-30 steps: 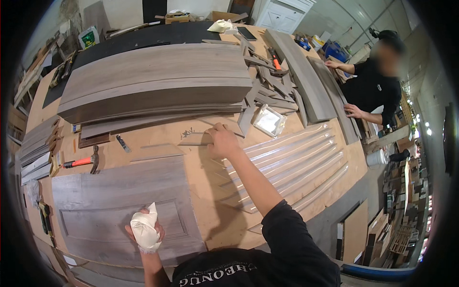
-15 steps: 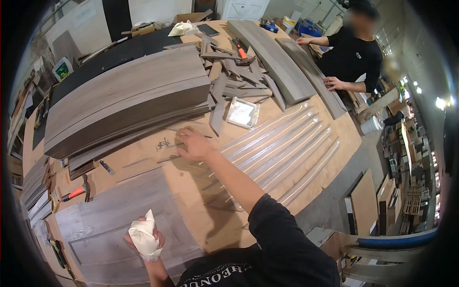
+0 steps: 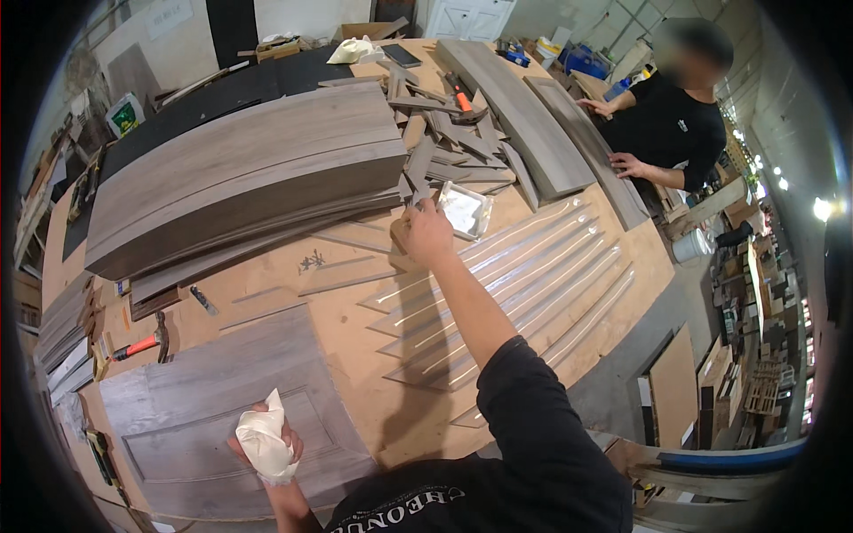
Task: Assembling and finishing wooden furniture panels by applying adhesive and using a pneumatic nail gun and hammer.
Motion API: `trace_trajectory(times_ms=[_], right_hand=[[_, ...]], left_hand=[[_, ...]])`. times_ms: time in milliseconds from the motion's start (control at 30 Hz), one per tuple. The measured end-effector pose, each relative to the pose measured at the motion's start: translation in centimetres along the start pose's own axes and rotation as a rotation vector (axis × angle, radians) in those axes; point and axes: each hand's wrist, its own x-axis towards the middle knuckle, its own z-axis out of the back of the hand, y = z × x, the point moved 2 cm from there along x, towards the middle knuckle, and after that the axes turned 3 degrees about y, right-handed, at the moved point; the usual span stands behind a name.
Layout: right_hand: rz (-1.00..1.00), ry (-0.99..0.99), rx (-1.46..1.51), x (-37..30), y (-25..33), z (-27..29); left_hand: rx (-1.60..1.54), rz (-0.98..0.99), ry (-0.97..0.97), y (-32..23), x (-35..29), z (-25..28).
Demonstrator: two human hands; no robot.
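My left hand (image 3: 293, 441) is closed around a cream-white bag (image 3: 264, 441) with a twisted, pointed top. It is above a grey panel (image 3: 195, 391) with a recessed frame. Stretched forward, my right hand (image 3: 426, 235) has its fingers curled at the near end of a grey wood strip (image 3: 419, 167). The hand hides that end, so the grip shows only in part. A square white tray (image 3: 464, 211) lies right beside this hand. Nearer me, several grey strips (image 3: 493, 306) carry pale beads of a glue-like material. Small dark nails or pins (image 3: 311, 261) lie left of my right hand.
Stacked grey boards (image 3: 249, 169) fill the table's left. Offcuts (image 3: 458, 147) and an orange-handled hammer (image 3: 460, 96) lie at the back; another hammer (image 3: 142, 346) is at left. Across the table, a person (image 3: 680, 120) touches a long board (image 3: 586, 147).
My right hand has moved right and away from me, from beside the small nails to the wood strip near the white tray. My left hand keeps holding the bag.
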Motion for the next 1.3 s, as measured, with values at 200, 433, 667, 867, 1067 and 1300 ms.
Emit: trace_trajectory(times_ms=[200,433,667,867,1067,1300], right_hand=[[-0.043,0.146,0.08,-0.3,0.9,2.3],[-0.059,0.065,0.065,-1.6,0.6,1.4],[-0.011,0.16,-0.011,-2.8,1.4,3.1],[-0.116,0.183,0.141,-1.0,1.1,1.9],[-0.319,0.292,0.404,0.4,-0.6,2.6],[-0.179,0.683,0.519,-11.3,5.3,11.1]], left_hand=[[-0.056,-0.04,0.025,-0.8,-1.3,0.8],[-0.079,-0.033,-0.02,0.0,-0.6,0.4],[-0.022,-0.024,0.0,0.1,0.2,0.5],[-0.008,-0.011,0.004,0.4,0.4,0.1],[-0.084,-0.01,0.019,0.5,-0.2,0.3],[-0.077,-0.099,-0.055,0.4,-1.9,0.4]])
